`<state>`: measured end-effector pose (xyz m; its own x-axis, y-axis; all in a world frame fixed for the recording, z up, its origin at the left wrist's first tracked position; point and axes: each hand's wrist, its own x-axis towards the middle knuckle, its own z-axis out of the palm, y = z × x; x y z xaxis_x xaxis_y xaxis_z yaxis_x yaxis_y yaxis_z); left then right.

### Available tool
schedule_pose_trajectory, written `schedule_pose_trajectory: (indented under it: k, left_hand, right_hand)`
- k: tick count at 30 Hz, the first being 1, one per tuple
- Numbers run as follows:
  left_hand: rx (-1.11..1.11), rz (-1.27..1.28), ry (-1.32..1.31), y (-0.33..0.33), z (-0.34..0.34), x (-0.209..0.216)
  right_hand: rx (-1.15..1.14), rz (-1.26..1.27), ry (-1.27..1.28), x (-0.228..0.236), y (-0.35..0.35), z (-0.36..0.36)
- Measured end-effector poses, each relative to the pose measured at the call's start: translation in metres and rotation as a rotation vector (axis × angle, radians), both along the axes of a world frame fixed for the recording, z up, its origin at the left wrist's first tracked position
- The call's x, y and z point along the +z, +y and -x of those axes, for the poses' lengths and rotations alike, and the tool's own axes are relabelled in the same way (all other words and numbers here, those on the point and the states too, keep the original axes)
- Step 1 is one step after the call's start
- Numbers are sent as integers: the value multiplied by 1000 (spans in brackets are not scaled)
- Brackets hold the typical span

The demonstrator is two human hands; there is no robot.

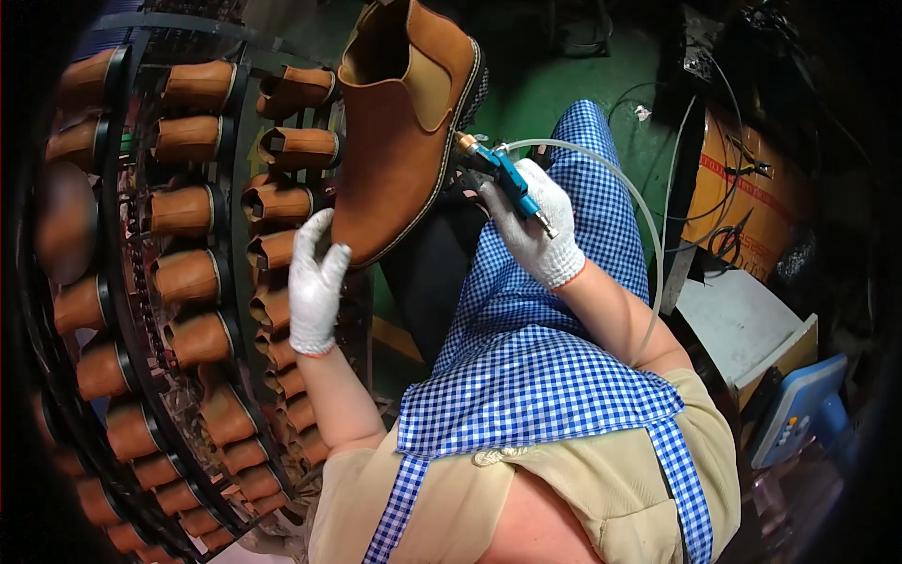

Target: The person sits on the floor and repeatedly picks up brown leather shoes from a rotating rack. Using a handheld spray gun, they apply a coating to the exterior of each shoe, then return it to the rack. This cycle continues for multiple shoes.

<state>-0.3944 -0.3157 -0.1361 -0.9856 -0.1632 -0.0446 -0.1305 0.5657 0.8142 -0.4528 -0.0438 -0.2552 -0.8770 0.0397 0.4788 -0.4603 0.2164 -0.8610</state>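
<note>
A brown leather ankle boot [390, 155] with tan elastic side panels and a dark sole is held up, toe toward me. My left hand [317, 282], in a white knit glove, grips it at the toe; some fingers are hidden behind the leather. In my gloved right hand [540, 221] is a small teal spray gun [512, 180] with a copper-coloured nozzle. Its tip points at the welt along the boot's right side, close to the stitching. I cannot tell whether anything comes out of it. A clear hose [628, 179] runs from the gun over my right forearm.
Tall racks [117, 282] full of brown boots line the left side. To the right are an orange-brown carton [747, 202], a white-topped box [728, 315] with scissors [728, 240] by it, loose cables and a blue device [799, 409] with buttons. A blue checked apron [536, 376] covers my lap.
</note>
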Motion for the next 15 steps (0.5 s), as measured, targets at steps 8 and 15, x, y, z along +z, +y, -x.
schedule_pose_trajectory:
  k: [8,15]
  left_hand:
    - [-42,-45,10,6,-43,-19]
    - [-148,226,47,14,-32,0]
  right_hand:
    - [37,35,-82,2,4,-7]
    - [156,-33,-183,11,23,-20]
